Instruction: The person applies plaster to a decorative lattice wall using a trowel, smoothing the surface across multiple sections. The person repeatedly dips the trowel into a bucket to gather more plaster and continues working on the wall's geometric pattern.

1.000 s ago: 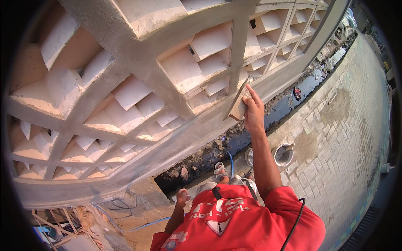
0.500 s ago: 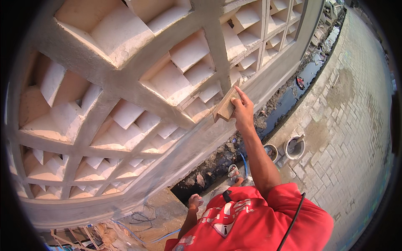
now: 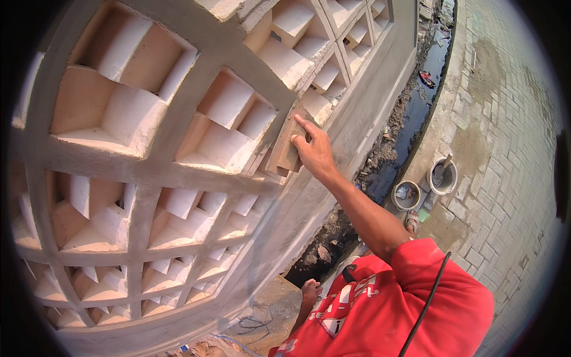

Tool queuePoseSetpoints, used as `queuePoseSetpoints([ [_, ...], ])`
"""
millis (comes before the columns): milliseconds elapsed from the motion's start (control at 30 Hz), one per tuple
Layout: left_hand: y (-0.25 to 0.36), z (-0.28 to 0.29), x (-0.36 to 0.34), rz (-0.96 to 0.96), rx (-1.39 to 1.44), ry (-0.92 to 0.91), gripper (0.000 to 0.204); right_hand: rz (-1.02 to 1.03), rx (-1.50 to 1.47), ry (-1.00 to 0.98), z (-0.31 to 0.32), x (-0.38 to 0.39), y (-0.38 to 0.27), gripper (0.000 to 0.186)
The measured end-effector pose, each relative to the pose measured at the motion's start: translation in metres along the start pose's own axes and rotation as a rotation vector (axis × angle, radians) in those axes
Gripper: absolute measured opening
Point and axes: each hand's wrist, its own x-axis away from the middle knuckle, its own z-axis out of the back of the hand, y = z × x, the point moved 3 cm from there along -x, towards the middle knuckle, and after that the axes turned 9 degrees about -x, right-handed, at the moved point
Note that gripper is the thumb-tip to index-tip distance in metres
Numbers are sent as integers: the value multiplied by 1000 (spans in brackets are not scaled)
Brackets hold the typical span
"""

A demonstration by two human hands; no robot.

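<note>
My right hand (image 3: 312, 149) grips a brown wooden hand float (image 3: 287, 144), held against a grey plastered rib of the wall (image 3: 209, 52) between pale square openings (image 3: 220, 140) with angled inner slabs. The float sits just beside the lower corner of one opening. Low at my body, near the red shirt (image 3: 434, 297), my left hand (image 3: 312, 290) has its fingers curled; whether they hold anything is too small to make out.
A ditch (image 3: 416, 113) of dark water and rubble runs along the wall's foot. Beside it lies a paved path (image 3: 505, 178) with two buckets (image 3: 442, 189), one holding a grey mix and a handled tool. A sandalled foot (image 3: 411, 221) stands near them.
My right hand has carried the float up and leftward along the grey rib. The view has shifted, so the buckets and path sit farther right and higher in the picture.
</note>
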Motion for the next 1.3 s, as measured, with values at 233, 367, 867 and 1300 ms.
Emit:
queuePoseSetpoints([
  [233,12,2,11,30,-36,33,33,-3,-44,-15,13,24,3,51],
  [367,19,0,16,-41,-60,6,34,12,5,22,12,-9,2,51],
  [867,19,-2,7,-54,-10,15,27,143,145,42,3,-1,16,51],
  [1300,12,-6,7,0,-48,2,27,123,204,-15,-6,15,12,51],
])
